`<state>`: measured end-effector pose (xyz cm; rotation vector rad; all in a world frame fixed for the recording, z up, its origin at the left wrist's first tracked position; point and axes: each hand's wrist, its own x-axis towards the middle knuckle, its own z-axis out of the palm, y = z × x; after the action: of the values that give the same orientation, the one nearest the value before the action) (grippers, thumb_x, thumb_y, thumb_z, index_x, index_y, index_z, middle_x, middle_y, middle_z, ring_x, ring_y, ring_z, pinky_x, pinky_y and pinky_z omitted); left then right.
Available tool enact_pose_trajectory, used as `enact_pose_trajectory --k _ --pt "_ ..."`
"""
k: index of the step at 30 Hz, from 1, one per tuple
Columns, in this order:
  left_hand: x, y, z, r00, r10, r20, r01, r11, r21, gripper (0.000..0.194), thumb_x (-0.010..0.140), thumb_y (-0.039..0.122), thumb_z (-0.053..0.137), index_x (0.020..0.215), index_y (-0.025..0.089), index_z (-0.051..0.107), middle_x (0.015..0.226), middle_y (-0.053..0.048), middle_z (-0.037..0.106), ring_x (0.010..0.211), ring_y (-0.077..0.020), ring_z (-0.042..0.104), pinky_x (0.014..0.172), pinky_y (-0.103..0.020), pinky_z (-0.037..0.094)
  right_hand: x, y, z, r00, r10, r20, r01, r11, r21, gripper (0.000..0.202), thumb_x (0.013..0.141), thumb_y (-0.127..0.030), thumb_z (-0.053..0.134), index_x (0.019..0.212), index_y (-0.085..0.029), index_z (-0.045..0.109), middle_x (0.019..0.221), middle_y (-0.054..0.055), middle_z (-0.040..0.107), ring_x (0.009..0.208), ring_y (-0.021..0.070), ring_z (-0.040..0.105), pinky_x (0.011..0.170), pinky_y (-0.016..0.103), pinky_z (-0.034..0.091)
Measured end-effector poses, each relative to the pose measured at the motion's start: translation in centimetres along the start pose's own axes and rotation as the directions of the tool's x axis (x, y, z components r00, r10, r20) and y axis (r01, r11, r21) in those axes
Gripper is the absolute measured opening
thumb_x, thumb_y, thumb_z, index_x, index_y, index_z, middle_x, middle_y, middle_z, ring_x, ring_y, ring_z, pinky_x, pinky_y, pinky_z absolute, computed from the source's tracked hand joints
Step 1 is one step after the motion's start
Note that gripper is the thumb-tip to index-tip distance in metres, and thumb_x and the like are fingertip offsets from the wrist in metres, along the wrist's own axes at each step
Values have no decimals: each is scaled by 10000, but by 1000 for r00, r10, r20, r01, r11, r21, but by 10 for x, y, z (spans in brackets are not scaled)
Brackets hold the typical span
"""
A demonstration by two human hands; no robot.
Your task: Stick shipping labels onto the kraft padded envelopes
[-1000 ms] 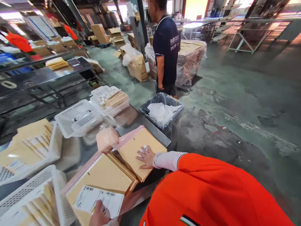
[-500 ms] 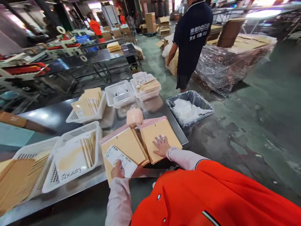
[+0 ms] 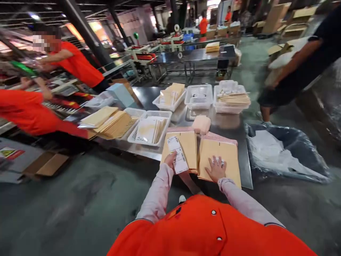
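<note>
One envelope stack point(image 3: 189, 142) lying at eleven o'clock, a second stack point(image 3: 230, 154) at one, my half-curled left hand point(image 3: 169, 161) clamping printed labels point(image 3: 174, 143) over the first, my right hand point(image 3: 217, 171) resting fingers-spread on the second, one pinkish bundle point(image 3: 201, 124) sitting beyond at twelve.

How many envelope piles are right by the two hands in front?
2: the left pile, partly behind printed paper in the left hand, and the right pile, under the right hand.

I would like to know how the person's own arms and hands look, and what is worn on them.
The left hand and right hand are bare. Pale pinkish long sleeves reach the wrists; over them, a bright orange-red top has sleeve ends with dark trim.
</note>
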<state>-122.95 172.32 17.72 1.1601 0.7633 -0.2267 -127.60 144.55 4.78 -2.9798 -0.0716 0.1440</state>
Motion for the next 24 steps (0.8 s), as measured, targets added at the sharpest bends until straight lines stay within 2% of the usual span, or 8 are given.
enact_pose_trajectory --k 2,6,12,15,17,19,22,24 --pt "-6 3 -2 1000 -6 7 7 998 -55 212 1076 162 548 1031 29 707 731 -120 742 712 -211 764 860 -342 633 0 1 -1 1000 3 16 -2 999 -44 677 1083 -537 428 1701 -260 417 1800 118 246 1669 467 132 1275 759 86" --pt "-18 3 -16 996 14 89 -1 990 -139 179 1054 158 604 1066 33 732 782 -136 772 754 -223 781 889 -342 630 -2 1 -7 1000 0 14 1 995 -99 674 1089 -557 410 1701 -276 418 1801 105 254 1664 451 170 1275 730 135" --pt "-33 -13 -48 989 30 147 -5 986 -164 159 943 190 792 1008 55 739 824 -141 791 730 -236 780 834 -350 634 -2 -2 -25 999 14 30 -11 995 -99 709 1070 -587 402 1695 -253 431 1793 148 262 1655 459 193 1240 762 181" --pt "-47 -22 -60 993 40 111 -21 986 -167 158 932 187 798 1018 67 741 829 -136 795 744 -246 789 788 -340 639 -11 -3 -33 988 -156 19 157 983 -93 798 1016 -637 491 1709 -251 402 1797 156 243 1670 461 130 1257 774 126" --pt "-59 -26 -66 996 44 72 -30 984 -176 126 949 171 769 1029 75 748 849 -136 799 764 -246 794 771 -321 637 -21 -2 -33 948 -310 67 314 947 -72 893 943 -700 587 1710 -283 397 1801 139 234 1674 468 99 1267 780 74" --pt "-71 -28 -70 998 37 43 -29 984 -177 90 980 162 722 1010 82 752 857 -141 799 738 -232 786 734 -295 624 -33 0 -29 903 -412 120 419 907 -42 1027 834 -737 712 1709 -303 397 1802 139 221 1670 493 76 1260 799 22" --pt "-81 -33 -77 1000 10 15 -8 988 -156 108 988 198 712 1013 96 737 802 -123 783 677 -222 765 675 -291 613 -45 2 -17 865 -472 172 479 878 3 1162 710 -655 866 1713 -328 378 1806 145 197 1665 515 54 1242 820 -28" --pt "-82 -35 -80 999 -4 32 9 989 -150 154 954 230 759 1031 103 721 739 -96 761 661 -230 763 659 -302 618 -46 0 -11 865 -468 182 473 881 17 1189 693 -564 912 1719 -348 352 1810 142 181 1667 509 56 1241 818 -33"
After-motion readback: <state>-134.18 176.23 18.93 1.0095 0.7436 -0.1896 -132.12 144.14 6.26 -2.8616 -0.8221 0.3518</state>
